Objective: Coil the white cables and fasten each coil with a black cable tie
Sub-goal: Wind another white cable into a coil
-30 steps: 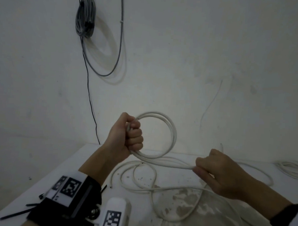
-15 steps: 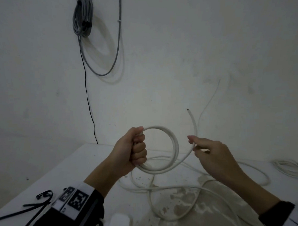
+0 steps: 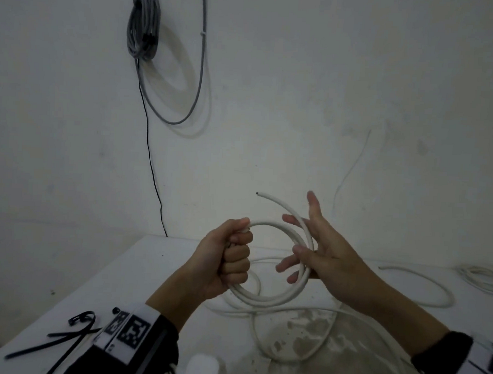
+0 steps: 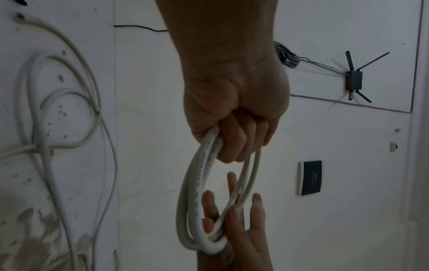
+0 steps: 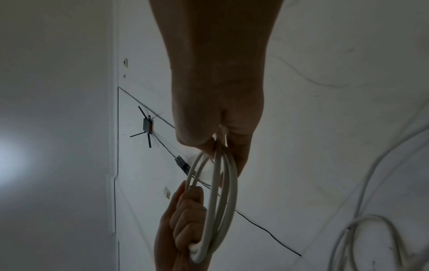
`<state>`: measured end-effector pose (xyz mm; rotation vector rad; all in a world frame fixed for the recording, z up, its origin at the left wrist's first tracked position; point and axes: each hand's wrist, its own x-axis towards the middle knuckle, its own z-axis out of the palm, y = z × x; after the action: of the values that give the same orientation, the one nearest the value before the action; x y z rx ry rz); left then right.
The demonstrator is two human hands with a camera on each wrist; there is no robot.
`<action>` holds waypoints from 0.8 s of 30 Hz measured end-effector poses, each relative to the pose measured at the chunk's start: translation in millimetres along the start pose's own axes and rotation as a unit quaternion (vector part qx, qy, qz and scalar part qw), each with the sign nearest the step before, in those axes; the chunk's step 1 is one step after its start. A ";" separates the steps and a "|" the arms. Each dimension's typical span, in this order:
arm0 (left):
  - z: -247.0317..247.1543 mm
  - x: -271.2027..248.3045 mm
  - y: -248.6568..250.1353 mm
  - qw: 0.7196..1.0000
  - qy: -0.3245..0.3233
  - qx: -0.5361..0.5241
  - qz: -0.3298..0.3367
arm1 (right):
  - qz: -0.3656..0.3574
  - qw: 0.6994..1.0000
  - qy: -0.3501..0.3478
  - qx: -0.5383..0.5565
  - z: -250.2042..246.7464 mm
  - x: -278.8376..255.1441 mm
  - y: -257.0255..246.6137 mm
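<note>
A white cable coil (image 3: 263, 300) of a few loops is held up above the table. My left hand (image 3: 231, 259) grips its left side in a fist, also seen in the left wrist view (image 4: 236, 110). My right hand (image 3: 330, 255) is at the coil's right side, fingers spread straight. Its thumb pins the strands (image 4: 185, 201) against the fingers, as the right wrist view shows (image 5: 218, 210). The cable's free end (image 3: 257, 193) sticks up to the left past the right fingers. Several black cable ties (image 3: 63, 337) lie at the table's near left.
More loose white cable (image 3: 288, 355) sprawls on the white table (image 3: 151, 267) below my hands, with another length (image 3: 422, 282) and a bundle (image 3: 484, 279) at the right. A grey cable coil (image 3: 143, 27) hangs on the wall. A router (image 4: 354, 80) is mounted there too.
My right hand has swung the cable's free end up and in against the coil, adding a loop. Its fingers have spread. The left fist has kept its grip.
</note>
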<state>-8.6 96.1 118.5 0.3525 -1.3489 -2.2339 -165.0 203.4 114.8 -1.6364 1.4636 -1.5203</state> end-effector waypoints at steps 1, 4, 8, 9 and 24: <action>-0.2 -0.6 0.3 1.000 -0.004 0.005 -0.001 | 0.014 1.000 -0.018 0.018 -1.9 -1.9 1.4; 0.1 -0.7 0.6 1.000 -0.018 0.015 -0.008 | 0.032 0.997 -0.056 0.046 -4.4 -8.5 5.4; -3.8 2.3 -2.3 0.997 -0.069 0.022 -0.042 | 0.052 0.978 -0.074 0.186 -4.6 -14.6 13.1; -4.6 3.0 -2.5 0.994 -0.092 0.023 -0.055 | 0.055 0.971 -0.068 0.224 -2.7 -15.8 13.8; 10.0 2.3 -7.7 0.990 -0.028 0.123 -0.066 | 0.025 0.998 0.035 0.039 -3.7 -15.9 3.0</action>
<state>-17.4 105.3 116.5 0.4810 -1.6818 -2.2005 -166.6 217.8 106.6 -1.5049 1.4503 -1.6014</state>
